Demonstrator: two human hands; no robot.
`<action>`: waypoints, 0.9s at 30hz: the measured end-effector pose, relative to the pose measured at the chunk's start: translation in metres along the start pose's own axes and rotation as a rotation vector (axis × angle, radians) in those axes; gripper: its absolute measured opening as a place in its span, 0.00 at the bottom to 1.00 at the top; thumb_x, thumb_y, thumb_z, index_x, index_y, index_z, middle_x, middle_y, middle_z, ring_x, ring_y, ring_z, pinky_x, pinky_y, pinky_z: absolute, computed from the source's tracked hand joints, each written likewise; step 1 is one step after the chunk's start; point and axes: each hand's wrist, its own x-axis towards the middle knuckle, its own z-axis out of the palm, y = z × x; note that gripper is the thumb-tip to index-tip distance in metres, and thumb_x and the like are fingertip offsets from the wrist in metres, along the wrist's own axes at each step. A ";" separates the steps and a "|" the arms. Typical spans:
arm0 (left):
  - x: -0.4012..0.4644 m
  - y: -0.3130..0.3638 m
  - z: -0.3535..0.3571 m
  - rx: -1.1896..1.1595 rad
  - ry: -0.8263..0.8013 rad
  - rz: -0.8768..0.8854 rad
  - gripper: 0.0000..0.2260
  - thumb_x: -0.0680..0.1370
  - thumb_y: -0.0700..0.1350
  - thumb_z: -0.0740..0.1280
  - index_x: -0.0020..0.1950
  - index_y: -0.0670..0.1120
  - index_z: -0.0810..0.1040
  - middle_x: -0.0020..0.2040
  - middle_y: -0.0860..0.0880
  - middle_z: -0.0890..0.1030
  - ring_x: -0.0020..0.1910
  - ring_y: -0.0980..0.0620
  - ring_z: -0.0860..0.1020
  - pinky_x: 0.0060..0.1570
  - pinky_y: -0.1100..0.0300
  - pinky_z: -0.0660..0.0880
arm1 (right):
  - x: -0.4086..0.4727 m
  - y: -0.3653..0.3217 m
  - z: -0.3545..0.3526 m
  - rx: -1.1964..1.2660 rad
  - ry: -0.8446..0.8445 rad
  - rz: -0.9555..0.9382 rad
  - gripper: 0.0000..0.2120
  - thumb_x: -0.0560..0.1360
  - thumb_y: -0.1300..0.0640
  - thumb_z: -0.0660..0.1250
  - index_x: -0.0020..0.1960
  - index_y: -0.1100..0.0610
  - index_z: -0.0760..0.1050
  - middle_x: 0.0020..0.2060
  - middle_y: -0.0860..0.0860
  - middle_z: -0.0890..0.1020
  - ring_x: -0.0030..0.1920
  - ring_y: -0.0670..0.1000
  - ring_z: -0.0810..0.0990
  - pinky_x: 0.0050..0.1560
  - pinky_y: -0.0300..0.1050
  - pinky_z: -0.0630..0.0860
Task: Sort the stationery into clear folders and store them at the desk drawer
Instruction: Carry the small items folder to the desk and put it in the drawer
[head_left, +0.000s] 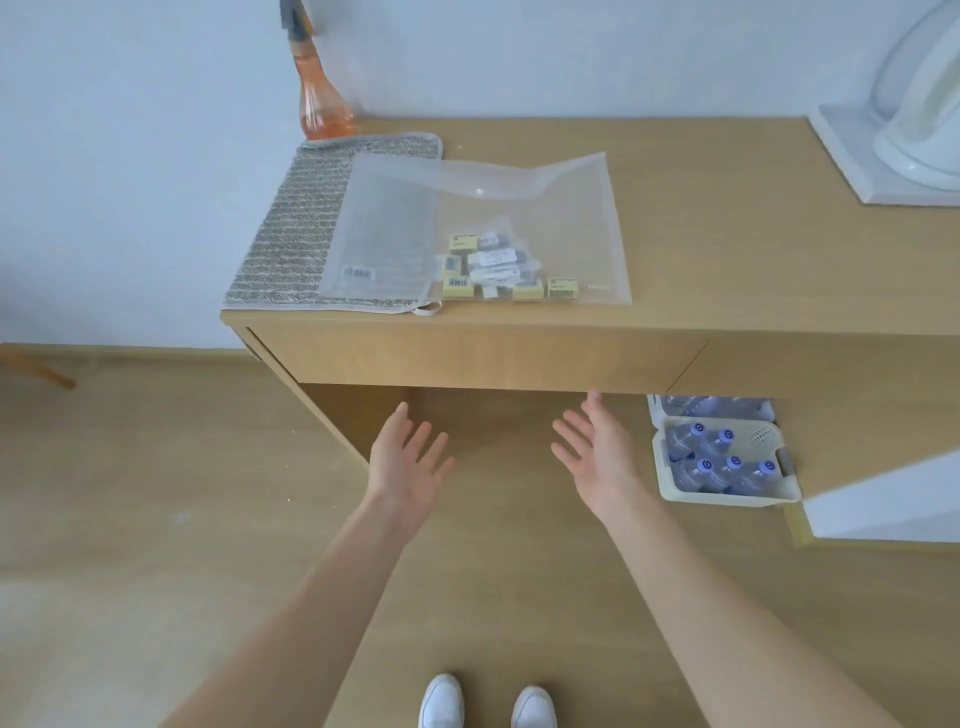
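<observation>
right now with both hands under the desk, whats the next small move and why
Probably hook the fingertips under the closed light-wood drawer front and pull it out. Both the left hand and right hand are open, palms up below it, and the filled clear plastic folder lies on the desktop.

I saw the light wooden desk (727, 249) against the white wall, its drawer front (478, 358) closed under the top, and on its left end lay a grey striped mat (291, 234) with an orange spray bottle (319, 106) standing just behind it. A clear folder (519, 208) lay flat partly on the mat and partly on the bare wood, with small yellow and white stationery packs (498, 267) inside near its front edge, and a white appliance base (852, 156) sat at the right end. On the wooden floor (130, 519) under the desk I made out a cream basket (727, 496) of water bottles (722, 462).
</observation>
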 end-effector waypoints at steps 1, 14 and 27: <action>0.010 -0.003 -0.001 -0.073 0.000 -0.021 0.28 0.81 0.52 0.59 0.77 0.44 0.54 0.74 0.43 0.63 0.71 0.41 0.66 0.68 0.44 0.63 | 0.009 0.004 -0.003 0.129 -0.018 0.060 0.28 0.78 0.44 0.60 0.71 0.60 0.63 0.65 0.57 0.73 0.63 0.55 0.74 0.63 0.54 0.70; 0.103 -0.003 0.012 -0.310 -0.071 -0.044 0.32 0.79 0.60 0.55 0.76 0.42 0.55 0.75 0.41 0.60 0.74 0.42 0.60 0.71 0.41 0.56 | 0.096 0.005 0.000 0.709 -0.138 0.135 0.45 0.73 0.32 0.57 0.77 0.58 0.46 0.76 0.55 0.57 0.75 0.55 0.57 0.72 0.62 0.54; 0.126 -0.001 0.019 -0.404 -0.143 -0.053 0.39 0.75 0.68 0.55 0.78 0.45 0.53 0.75 0.41 0.61 0.74 0.41 0.58 0.70 0.37 0.57 | 0.105 0.016 -0.004 0.743 -0.204 0.101 0.43 0.71 0.31 0.59 0.75 0.59 0.57 0.71 0.56 0.67 0.72 0.55 0.63 0.70 0.59 0.61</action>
